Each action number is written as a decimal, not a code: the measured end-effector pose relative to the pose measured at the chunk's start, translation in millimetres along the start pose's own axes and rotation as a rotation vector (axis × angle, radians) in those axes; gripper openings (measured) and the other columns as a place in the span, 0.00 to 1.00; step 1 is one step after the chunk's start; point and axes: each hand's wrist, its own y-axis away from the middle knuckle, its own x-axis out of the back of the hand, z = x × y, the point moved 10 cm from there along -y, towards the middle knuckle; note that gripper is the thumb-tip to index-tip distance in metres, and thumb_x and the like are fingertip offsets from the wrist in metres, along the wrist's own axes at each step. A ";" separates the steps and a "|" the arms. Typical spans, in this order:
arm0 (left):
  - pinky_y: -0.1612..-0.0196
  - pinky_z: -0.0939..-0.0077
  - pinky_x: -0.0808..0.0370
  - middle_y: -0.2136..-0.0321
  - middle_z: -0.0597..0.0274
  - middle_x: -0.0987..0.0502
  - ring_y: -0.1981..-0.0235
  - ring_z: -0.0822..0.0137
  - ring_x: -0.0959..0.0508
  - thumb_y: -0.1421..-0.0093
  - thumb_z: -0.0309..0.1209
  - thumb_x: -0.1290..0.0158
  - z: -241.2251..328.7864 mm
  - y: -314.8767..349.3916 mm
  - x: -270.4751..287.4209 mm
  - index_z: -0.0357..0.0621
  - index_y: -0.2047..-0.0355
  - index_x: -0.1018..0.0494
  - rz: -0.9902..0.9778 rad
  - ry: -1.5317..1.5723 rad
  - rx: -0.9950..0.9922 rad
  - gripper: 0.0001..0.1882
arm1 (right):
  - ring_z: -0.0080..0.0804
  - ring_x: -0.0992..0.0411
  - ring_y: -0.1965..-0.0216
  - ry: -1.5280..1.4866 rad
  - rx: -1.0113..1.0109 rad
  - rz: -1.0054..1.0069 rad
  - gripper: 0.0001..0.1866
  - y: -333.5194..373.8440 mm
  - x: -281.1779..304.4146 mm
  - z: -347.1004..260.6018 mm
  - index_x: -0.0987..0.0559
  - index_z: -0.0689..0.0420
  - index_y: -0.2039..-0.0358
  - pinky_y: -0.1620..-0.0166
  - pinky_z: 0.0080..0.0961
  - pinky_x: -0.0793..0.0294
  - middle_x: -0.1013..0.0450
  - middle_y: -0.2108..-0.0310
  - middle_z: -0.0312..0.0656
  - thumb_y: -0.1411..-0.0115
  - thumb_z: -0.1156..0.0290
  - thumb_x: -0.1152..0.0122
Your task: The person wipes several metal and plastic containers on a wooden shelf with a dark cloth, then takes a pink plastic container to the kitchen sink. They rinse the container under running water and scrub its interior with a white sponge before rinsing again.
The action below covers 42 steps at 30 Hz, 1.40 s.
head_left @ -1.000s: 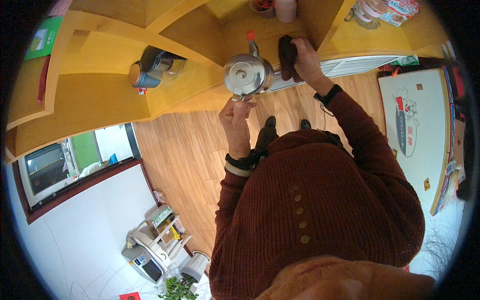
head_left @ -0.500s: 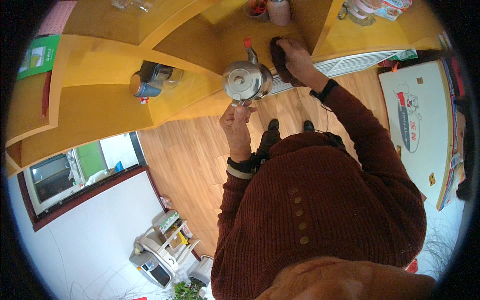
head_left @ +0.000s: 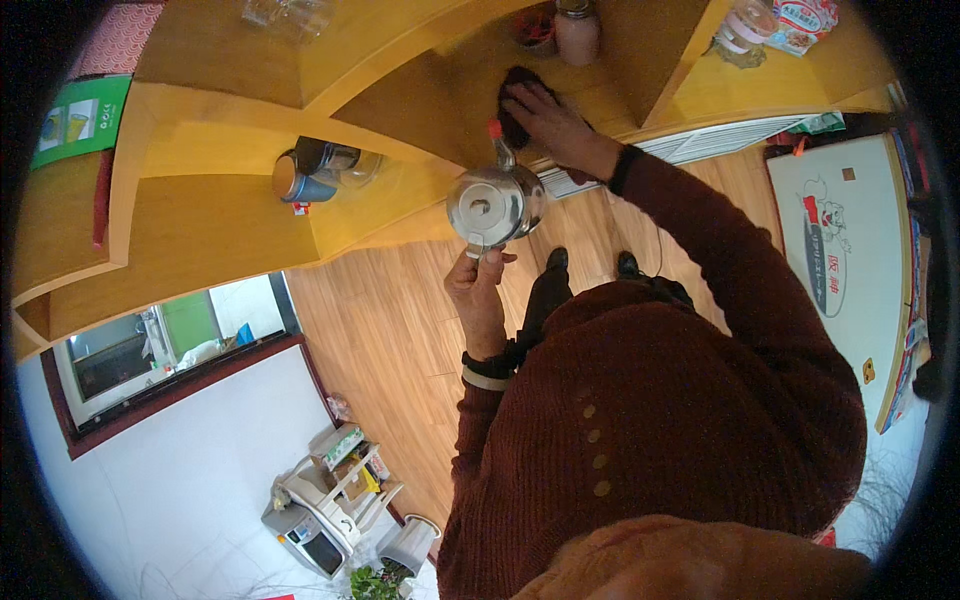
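A shiny steel kettle (head_left: 493, 208) with a flat lid and a red cap on its spout is held up in front of the yellow wooden shelf (head_left: 430, 105). My left hand (head_left: 479, 290) pinches its handle from the near side. Beyond the kettle, my right hand (head_left: 548, 122) presses a dark cloth (head_left: 515, 115) down on the shelf board, fingers spread over it. The spout points away from me, close to the cloth.
A pinkish jar (head_left: 577, 38) and a reddish pot (head_left: 535, 32) stand deeper in the same compartment. Dark cups (head_left: 310, 172) sit in the compartment to the left. A white cabinet (head_left: 835, 260) stands at the right, and a window (head_left: 165, 345) is at the left.
My right hand has moved left and away from me with the cloth, from the shelf's edge onto its board. The kettle has dropped slightly lower in view, still in my left hand.
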 end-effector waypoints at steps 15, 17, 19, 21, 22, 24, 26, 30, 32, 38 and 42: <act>0.60 0.71 0.24 0.79 0.73 0.35 0.76 0.78 0.38 0.29 0.39 0.48 3.7 -2.9 -18.6 0.37 0.64 0.20 -0.123 0.074 -0.008 0.16 | 0.55 0.23 0.60 -0.231 0.368 -0.019 0.16 -40.8 -17.4 -24.4 0.20 0.57 0.56 0.54 0.43 0.22 0.22 0.64 0.55 0.47 0.73 0.36; 0.60 0.70 0.23 0.78 0.73 0.34 0.76 0.78 0.38 0.28 0.38 0.49 6.1 -7.7 -23.9 0.37 0.64 0.21 -0.125 0.103 -0.005 0.16 | 0.56 0.23 0.61 -0.372 0.446 0.053 0.14 -16.5 4.1 -26.4 0.19 0.58 0.57 0.54 0.43 0.22 0.22 0.67 0.54 0.47 0.73 0.36; 0.59 0.69 0.23 0.78 0.72 0.33 0.75 0.78 0.38 0.27 0.38 0.50 10.3 -12.9 -27.8 0.37 0.64 0.21 -0.128 0.087 -0.012 0.16 | 0.55 0.22 0.59 -0.379 0.390 0.043 0.14 -18.6 6.7 -19.0 0.19 0.58 0.56 0.54 0.44 0.22 0.21 0.64 0.53 0.45 0.73 0.38; 0.58 0.70 0.24 0.77 0.72 0.34 0.75 0.78 0.38 0.27 0.37 0.52 13.3 -18.4 -32.7 0.37 0.64 0.22 -0.148 0.078 -0.009 0.16 | 0.54 0.22 0.57 -0.350 0.269 0.084 0.14 -36.4 5.3 -4.1 0.20 0.59 0.55 0.52 0.44 0.22 0.21 0.61 0.52 0.42 0.72 0.41; 0.57 0.70 0.24 0.77 0.72 0.34 0.74 0.78 0.38 0.26 0.37 0.53 14.2 -21.5 -35.9 0.37 0.64 0.22 -0.162 0.074 -0.006 0.16 | 0.53 0.23 0.56 -0.320 0.168 0.137 0.13 -50.8 5.3 7.5 0.20 0.59 0.55 0.51 0.44 0.23 0.22 0.59 0.52 0.40 0.73 0.43; 0.56 0.71 0.25 0.77 0.72 0.36 0.73 0.77 0.38 0.26 0.36 0.54 15.2 -28.1 -41.2 0.37 0.64 0.23 -0.173 0.071 -0.002 0.16 | 0.52 0.27 0.49 -0.265 0.088 0.179 0.14 -69.1 4.4 21.8 0.21 0.58 0.53 0.46 0.44 0.26 0.25 0.51 0.51 0.39 0.73 0.44; 0.55 0.72 0.26 0.77 0.72 0.38 0.73 0.77 0.38 0.25 0.36 0.56 13.8 -34.6 -49.4 0.37 0.63 0.23 -0.178 0.081 0.000 0.17 | 0.52 0.34 0.38 -0.198 0.076 0.086 0.18 -79.8 -4.5 24.4 0.23 0.56 0.50 0.37 0.46 0.33 0.31 0.39 0.51 0.42 0.74 0.41; 0.54 0.73 0.28 0.75 0.72 0.39 0.71 0.76 0.38 0.24 0.36 0.58 11.5 -48.2 -66.5 0.35 0.55 0.23 -0.201 0.069 -0.057 0.18 | 0.52 0.37 0.35 -0.251 0.012 -0.009 0.23 -56.1 4.3 28.6 0.25 0.60 0.44 0.34 0.43 0.36 0.35 0.36 0.54 0.42 0.78 0.43; 0.54 0.74 0.28 0.73 0.72 0.37 0.69 0.76 0.38 0.24 0.36 0.59 3.8 -54.5 -71.3 0.34 0.50 0.25 -0.187 0.118 -0.027 0.18 | 0.52 0.38 0.34 -0.468 -0.010 0.027 0.27 -25.3 25.3 33.8 0.27 0.60 0.41 0.33 0.42 0.37 0.36 0.35 0.54 0.43 0.81 0.45; 0.54 0.77 0.31 0.71 0.70 0.36 0.69 0.75 0.37 0.24 0.34 0.58 -7.0 -92.3 -95.9 0.33 0.48 0.27 -0.171 0.290 -0.092 0.17 | 0.50 0.39 0.33 -0.116 -0.143 -0.059 0.33 56.1 46.8 49.6 0.28 0.58 0.37 0.32 0.41 0.39 0.35 0.35 0.51 0.47 0.85 0.46; 0.53 0.76 0.31 0.70 0.68 0.32 0.66 0.72 0.32 0.24 0.35 0.57 -16.9 -109.9 -107.7 0.36 0.51 0.27 -0.119 0.257 -0.079 0.15 | 0.47 0.39 0.32 0.065 -0.169 -0.066 0.37 77.2 42.3 54.1 0.29 0.57 0.36 0.32 0.42 0.38 0.36 0.33 0.47 0.50 0.87 0.46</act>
